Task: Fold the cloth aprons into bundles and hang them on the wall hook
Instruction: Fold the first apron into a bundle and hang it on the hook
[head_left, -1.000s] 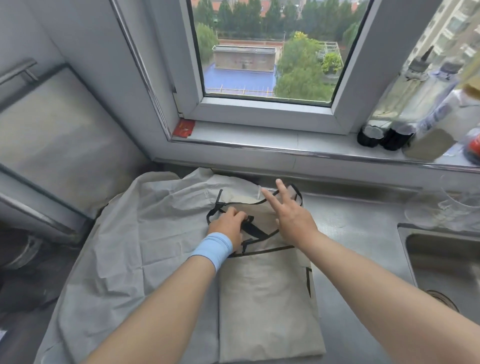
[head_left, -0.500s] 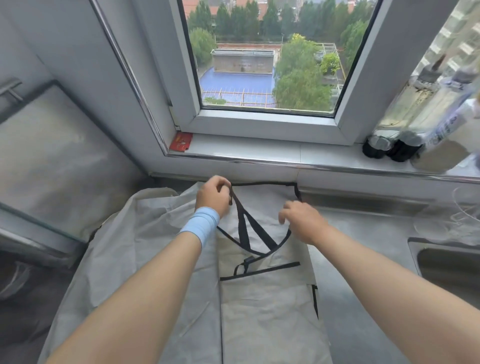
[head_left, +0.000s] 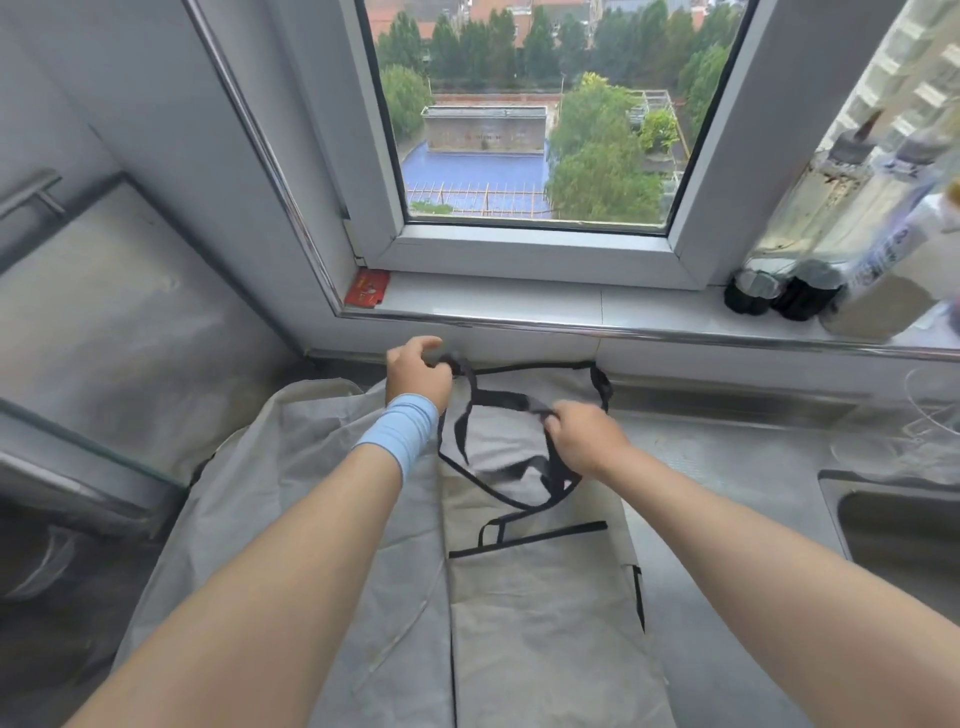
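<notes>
matt beige cloth apron (head_left: 540, 613) with black woven straps (head_left: 498, 400) on dull brushed-metal counter (head_left: 727, 467)

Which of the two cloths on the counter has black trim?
The narrow folded apron under both hands, lying atop the wider plain grey cloth spread to its left, which shows none.

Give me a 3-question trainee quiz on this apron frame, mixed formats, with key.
1. True or false: both hands grip the black strap of the folded apron.
2. Which hand wears the blue wristband? A) left B) right
3. Fill in: the red card lies at the ____ end of the windowsill.

Key:
1. True. The left hand pinches the strap near the apron's top edge, and the right hand holds it lower down.
2. A.
3. Left.
</notes>
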